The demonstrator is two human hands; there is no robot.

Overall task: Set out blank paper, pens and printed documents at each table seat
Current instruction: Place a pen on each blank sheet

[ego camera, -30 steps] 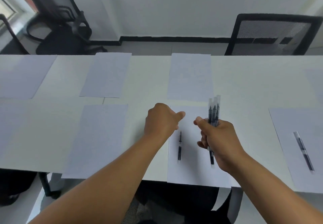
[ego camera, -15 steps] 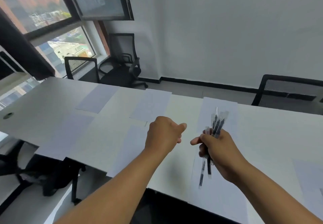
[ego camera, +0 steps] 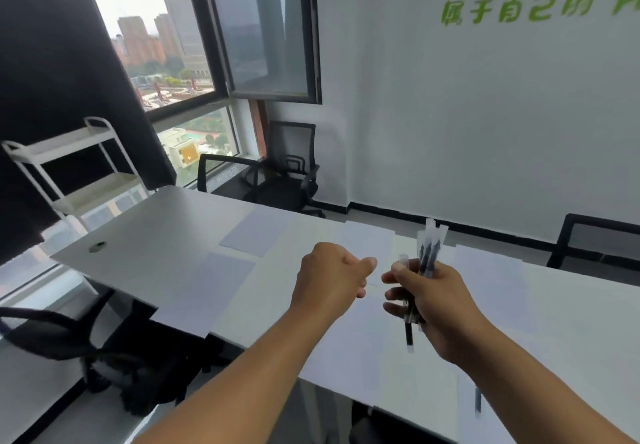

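Your right hand (ego camera: 434,300) grips a bundle of pens (ego camera: 428,253) above the near edge of the worktop (ego camera: 145,236); their caps fan out above your fist, and one dark tip pokes out below it, though the blur makes the count hard to read. Your left hand (ego camera: 330,275) hangs just beside it with fingers curled into a loose fist, thumb pointing toward the pens, holding nothing you can see. Blank sheets of paper (ego camera: 254,236) lie in two rows along the worktop — pale on pale, so their edges fade toward the right. Near the front right corner a lone pen (ego camera: 478,400) lies smeared by motion. An office chair (ego camera: 284,180) stands beyond the far edge — another at right is cut off by the frame.
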